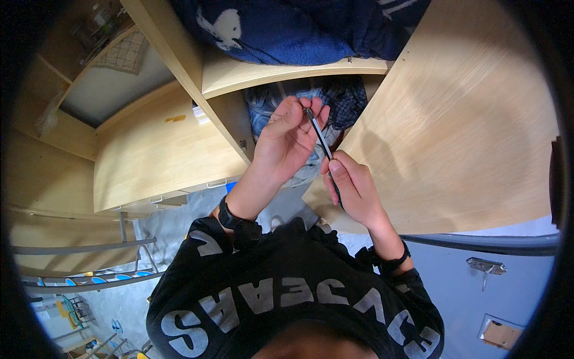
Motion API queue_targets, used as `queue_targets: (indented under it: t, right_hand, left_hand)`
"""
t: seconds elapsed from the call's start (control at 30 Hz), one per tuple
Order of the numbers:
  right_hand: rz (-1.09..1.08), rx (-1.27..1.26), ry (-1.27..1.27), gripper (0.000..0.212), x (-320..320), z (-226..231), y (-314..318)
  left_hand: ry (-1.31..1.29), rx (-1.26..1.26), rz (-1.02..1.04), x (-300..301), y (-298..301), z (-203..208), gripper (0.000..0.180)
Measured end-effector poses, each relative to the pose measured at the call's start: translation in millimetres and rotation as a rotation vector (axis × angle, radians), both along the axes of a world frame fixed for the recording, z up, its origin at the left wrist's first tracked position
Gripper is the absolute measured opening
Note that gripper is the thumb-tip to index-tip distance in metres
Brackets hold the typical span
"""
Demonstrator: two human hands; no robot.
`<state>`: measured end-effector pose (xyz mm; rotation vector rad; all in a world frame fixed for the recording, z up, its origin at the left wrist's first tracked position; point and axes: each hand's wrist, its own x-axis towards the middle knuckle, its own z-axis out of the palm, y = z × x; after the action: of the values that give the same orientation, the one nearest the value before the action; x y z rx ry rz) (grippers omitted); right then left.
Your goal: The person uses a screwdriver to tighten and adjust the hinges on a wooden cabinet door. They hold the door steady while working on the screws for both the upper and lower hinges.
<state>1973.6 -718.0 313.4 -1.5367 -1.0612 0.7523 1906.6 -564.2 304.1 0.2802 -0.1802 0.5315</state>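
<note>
Fabric (287, 39) on shelf (233, 82), clothes (348, 100) below; desk (161, 149) left, panel (460, 119) right; tool (321, 136) between left hand (286, 143), right hand (354, 186).

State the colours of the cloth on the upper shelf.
Dark blue cloth with white patches, in the head view.

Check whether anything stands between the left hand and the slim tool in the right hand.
Nothing visible does. The right hand grips the lower part of the slim tool; its upper end lies at the left hand's fingertips. The fabrics lie beyond, not between.

Large grey capital letters (297, 291) arc across the black shirt (287, 254)
</note>
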Motion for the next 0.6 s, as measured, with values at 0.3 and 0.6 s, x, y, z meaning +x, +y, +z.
queue_targets:
  t: [0.3,0.6]
  right_hand:
    - [-0.012,0.05,-0.008,0.028,3.2,-6.4,-1.0]
    - [-0.015,0.016,0.019,0.022,7.9,-7.2,-5.1]
  left_hand:
    - [0.051,0.028,0.064,7.3,-3.2,-0.5,0.005]
    - [0.022,0.057,0.019,13.6,-1.3,-6.2,0.007]
